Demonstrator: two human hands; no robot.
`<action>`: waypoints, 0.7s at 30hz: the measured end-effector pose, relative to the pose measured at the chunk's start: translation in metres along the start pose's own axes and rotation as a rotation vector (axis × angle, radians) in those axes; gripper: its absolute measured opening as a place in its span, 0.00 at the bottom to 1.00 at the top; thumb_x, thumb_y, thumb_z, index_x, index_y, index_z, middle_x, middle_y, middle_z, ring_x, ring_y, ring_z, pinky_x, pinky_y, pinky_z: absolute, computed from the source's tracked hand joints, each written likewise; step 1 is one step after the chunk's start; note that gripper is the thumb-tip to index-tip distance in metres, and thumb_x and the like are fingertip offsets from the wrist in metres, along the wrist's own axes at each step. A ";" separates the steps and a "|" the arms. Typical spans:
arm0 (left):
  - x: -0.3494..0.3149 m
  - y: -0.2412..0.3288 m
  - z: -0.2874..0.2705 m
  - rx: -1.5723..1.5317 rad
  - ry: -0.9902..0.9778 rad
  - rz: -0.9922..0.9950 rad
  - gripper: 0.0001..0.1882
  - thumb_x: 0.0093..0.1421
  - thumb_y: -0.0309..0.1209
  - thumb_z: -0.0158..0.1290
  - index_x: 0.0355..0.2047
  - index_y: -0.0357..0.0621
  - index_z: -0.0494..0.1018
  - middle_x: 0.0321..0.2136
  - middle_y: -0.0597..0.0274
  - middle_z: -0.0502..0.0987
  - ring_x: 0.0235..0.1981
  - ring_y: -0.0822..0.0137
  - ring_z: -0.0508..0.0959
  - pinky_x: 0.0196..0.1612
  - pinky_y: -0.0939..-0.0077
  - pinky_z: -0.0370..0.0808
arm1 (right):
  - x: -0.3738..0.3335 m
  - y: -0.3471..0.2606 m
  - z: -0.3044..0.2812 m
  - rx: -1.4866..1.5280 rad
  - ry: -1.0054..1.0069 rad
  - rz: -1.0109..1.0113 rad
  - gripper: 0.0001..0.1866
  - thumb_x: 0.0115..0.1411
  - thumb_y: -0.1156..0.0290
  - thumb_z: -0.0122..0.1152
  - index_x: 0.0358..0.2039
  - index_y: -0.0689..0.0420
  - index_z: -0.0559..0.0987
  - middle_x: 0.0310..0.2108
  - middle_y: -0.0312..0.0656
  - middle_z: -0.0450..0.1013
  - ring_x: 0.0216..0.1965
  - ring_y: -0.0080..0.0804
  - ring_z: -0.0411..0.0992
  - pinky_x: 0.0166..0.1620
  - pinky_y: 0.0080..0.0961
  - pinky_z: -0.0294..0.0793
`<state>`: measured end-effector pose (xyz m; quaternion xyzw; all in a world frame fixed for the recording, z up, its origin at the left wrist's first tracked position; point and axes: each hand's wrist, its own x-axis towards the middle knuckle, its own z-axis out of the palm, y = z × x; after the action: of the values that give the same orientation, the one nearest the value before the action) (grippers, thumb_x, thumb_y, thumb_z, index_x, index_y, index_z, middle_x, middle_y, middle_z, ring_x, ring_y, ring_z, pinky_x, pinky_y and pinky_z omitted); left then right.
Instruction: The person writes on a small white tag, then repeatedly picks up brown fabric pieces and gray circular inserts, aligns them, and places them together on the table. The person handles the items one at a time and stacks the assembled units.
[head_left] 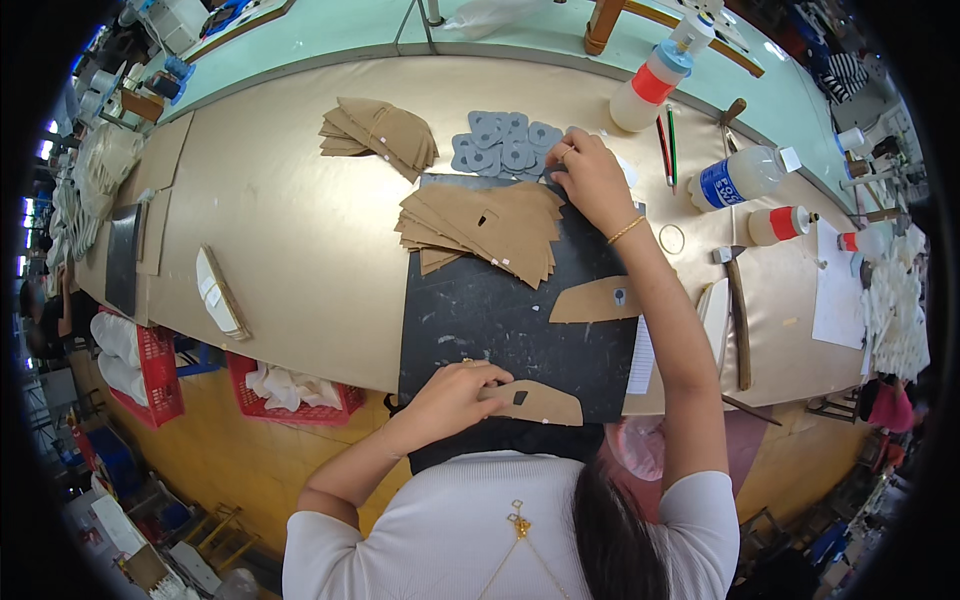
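My left hand (455,402) pinches the left end of a flat brown panel (552,402) with a small dark cutout, at the near edge of a black board (470,335). My right hand (597,182) reaches to the board's far edge. Its fingers are closed at the right side of a pile of small grey-blue patches (487,130); whatever they grip is hidden. A fanned stack of brown panels (470,228) lies on the board's far part. Under my right forearm, another brown panel (585,302) bears a grey-blue patch.
More brown panels (375,135) lie beyond the board. To the right stand bottles (740,178), with pencils (667,150), a tape ring (671,239) and a hammer (738,320). Pale cut pieces (218,295) lie left. Red baskets (345,400) sit below the table's left edge.
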<state>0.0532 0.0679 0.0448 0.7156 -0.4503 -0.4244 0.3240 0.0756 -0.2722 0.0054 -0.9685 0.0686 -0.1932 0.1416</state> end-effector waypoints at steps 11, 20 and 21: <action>-0.009 0.009 0.002 -0.022 -0.070 -0.027 0.10 0.59 0.32 0.61 0.39 0.41 0.78 0.30 0.51 0.83 0.33 0.51 0.83 0.38 0.63 0.78 | -0.052 -0.073 -0.060 0.756 -0.127 0.420 0.09 0.63 0.71 0.64 0.43 0.59 0.81 0.34 0.42 0.81 0.35 0.31 0.80 0.41 0.27 0.78; -0.013 0.010 -0.002 0.059 -0.062 -0.009 0.09 0.59 0.31 0.60 0.40 0.43 0.79 0.34 0.51 0.83 0.37 0.51 0.83 0.40 0.59 0.78 | -0.133 -0.158 -0.032 0.421 -0.252 0.133 0.12 0.55 0.72 0.69 0.42 0.55 0.83 0.40 0.42 0.79 0.41 0.40 0.76 0.47 0.32 0.70; -0.015 0.010 -0.001 0.049 -0.038 0.005 0.09 0.59 0.31 0.60 0.39 0.43 0.79 0.34 0.51 0.83 0.36 0.51 0.82 0.39 0.59 0.78 | -0.132 -0.160 -0.035 0.333 -0.216 0.109 0.13 0.55 0.71 0.70 0.42 0.54 0.83 0.41 0.42 0.79 0.42 0.39 0.76 0.48 0.33 0.69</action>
<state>0.0469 0.0777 0.0580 0.7141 -0.4684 -0.4261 0.2986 -0.0466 -0.1038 0.0372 -0.9416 0.0725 -0.0888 0.3165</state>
